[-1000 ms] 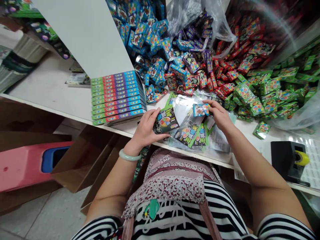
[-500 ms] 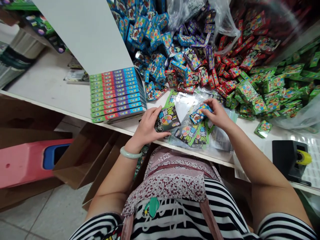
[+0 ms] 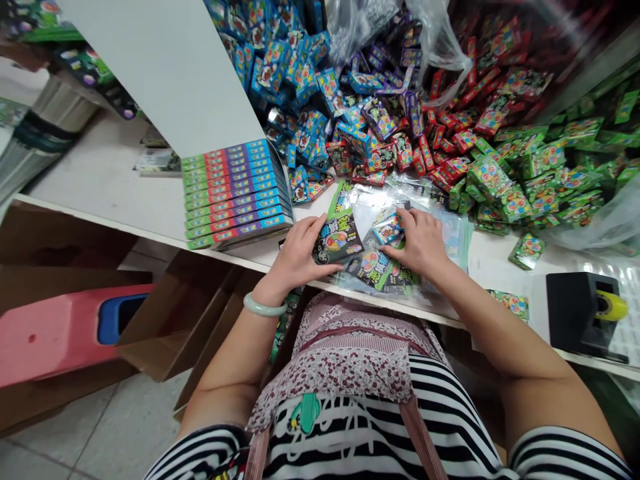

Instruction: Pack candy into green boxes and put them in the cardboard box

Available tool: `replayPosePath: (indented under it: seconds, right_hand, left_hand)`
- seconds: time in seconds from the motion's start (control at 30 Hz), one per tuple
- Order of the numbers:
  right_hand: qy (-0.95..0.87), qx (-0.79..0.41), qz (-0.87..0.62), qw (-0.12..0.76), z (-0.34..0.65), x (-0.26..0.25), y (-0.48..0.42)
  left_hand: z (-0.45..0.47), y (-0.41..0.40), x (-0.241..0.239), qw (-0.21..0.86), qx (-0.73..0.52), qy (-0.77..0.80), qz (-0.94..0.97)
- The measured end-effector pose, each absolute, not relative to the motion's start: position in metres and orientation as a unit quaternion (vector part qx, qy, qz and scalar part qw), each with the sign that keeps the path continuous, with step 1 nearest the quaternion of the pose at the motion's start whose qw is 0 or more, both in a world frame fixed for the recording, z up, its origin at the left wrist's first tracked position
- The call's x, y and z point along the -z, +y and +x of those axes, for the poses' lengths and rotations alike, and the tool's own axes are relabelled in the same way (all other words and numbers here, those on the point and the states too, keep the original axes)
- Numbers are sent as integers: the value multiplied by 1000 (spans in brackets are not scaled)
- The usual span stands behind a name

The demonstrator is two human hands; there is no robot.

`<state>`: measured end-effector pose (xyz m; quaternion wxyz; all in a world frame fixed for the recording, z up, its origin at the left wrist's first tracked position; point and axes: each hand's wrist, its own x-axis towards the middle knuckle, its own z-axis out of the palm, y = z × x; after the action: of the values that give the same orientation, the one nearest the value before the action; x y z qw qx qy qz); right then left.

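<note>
My left hand (image 3: 299,251) grips a black and green printed packet (image 3: 338,237) at its left side, the thumb stretched along the lower edge. Close to the packet's right side, my right hand (image 3: 423,241) holds a small blue candy box (image 3: 389,229) between thumb and fingers. Under both hands lie more black and green packets (image 3: 373,267) and clear plastic bags (image 3: 453,243), overlapping at the table's front edge. Left of my left hand stands a stack of flat boxes (image 3: 233,193) with green, red, purple and blue stripes.
Loose small boxes are heaped at the back: blue (image 3: 280,67), purple (image 3: 379,117), red (image 3: 500,110) and green (image 3: 543,173). A black tape dispenser (image 3: 575,310) stands at the right. Cardboard boxes (image 3: 165,333) and a pink stool (image 3: 60,333) are below left.
My right hand has moved slightly left with the blue candy box, closer to the packet in my left hand. A green packet by the tape dispenser has come into view. The camera has shifted slightly.
</note>
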<state>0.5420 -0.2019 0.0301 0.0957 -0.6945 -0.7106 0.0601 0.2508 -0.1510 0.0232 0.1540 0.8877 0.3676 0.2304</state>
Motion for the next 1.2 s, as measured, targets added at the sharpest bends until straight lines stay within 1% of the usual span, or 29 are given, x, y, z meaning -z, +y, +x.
replayPosePath:
  seconds: [0.23, 0.33, 0.4, 0.47, 0.53, 0.63, 0.73, 0.83, 1.03, 1.2]
  right_hand:
    - [-697, -79, -704, 109, 533, -27, -202]
    - [-710, -78, -677, 176, 544, -32, -206]
    - [-727, -62, -640, 241, 556, -43, -211]
    - [-756, -43, -590, 279, 565, -60, -217]
    - [-791, -32, -550, 267, 568, -78, -224]
    - [-829, -30, -524, 194, 563, -96, -231]
    - [-857, -41, -497, 128, 555, -102, -234]
    - [-880, -56, -462, 96, 553, -102, -235]
    - [-891, -114, -429, 98, 556, -102, -237]
    - [-867, -210, -422, 165, 555, -96, -235]
  left_hand:
    - [245, -155, -22, 144, -238, 368, 887]
    - [245, -156, -22, 135, -244, 360, 890]
    - [245, -157, -22, 129, -249, 356, 891]
    - [247, -158, -23, 132, -250, 347, 894]
    - [250, -160, -24, 140, -248, 334, 899]
    - [255, -162, -26, 139, -241, 316, 907]
    - [259, -163, -30, 122, -235, 296, 918]
    - [261, -165, -32, 110, -225, 275, 928]
    - [266, -172, -32, 121, -217, 251, 936]
    - [271, -177, -36, 130, -219, 274, 927]
